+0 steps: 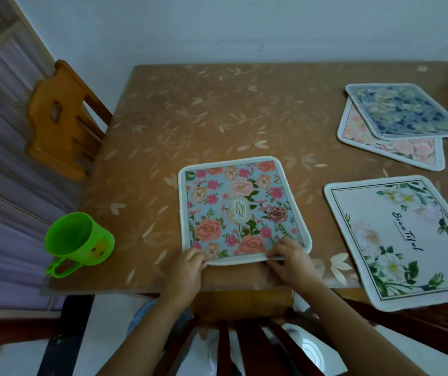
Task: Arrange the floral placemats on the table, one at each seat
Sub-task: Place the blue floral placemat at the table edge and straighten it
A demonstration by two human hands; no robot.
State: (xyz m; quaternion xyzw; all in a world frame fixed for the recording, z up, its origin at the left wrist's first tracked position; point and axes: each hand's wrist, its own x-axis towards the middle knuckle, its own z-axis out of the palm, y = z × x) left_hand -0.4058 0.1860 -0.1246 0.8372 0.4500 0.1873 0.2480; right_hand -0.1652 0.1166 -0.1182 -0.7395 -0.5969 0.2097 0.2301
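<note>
A blue placemat with pink and orange flowers [242, 207] lies flat near the table's front edge, in front of the near chair. My left hand [186, 270] pinches its near left corner and my right hand [290, 260] pinches its near right edge. A white placemat with white flowers and dark script [404, 240] lies at the front right, overhanging the table edge. At the far right a dark blue floral placemat [404, 111] rests partly on top of a pale pink floral placemat [407, 151].
A green plastic mug [77, 241] lies on its side at the front left corner of the brown leaf-patterned table [204, 118]. A wooden chair [63, 118] stands at the left side. Another chair's back [244, 335] is right below my hands. A wall runs behind the table.
</note>
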